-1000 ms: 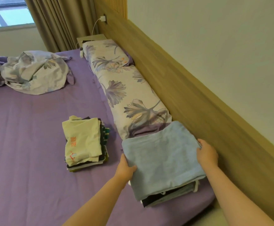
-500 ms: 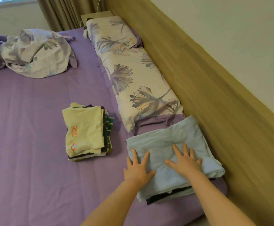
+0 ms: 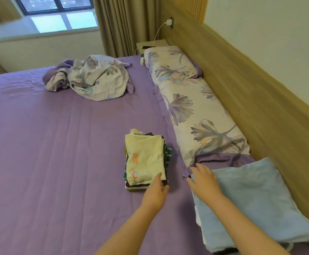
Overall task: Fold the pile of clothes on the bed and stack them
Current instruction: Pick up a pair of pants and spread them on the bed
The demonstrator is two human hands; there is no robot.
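Landmark taken as the long floral pillow along the headboard. Far to its left, on the purple sheet, lay a crumpled floral cover. Nearer, just left of the pillow's near end, sat a small stack of folded clothes, cream shirt on top. Left hand at that stack's near corner, fingers straight and loosely together, touching its edge. Right hand flat, fingers spread, on the folded blue garment topping a second stack below the pillow's near end.
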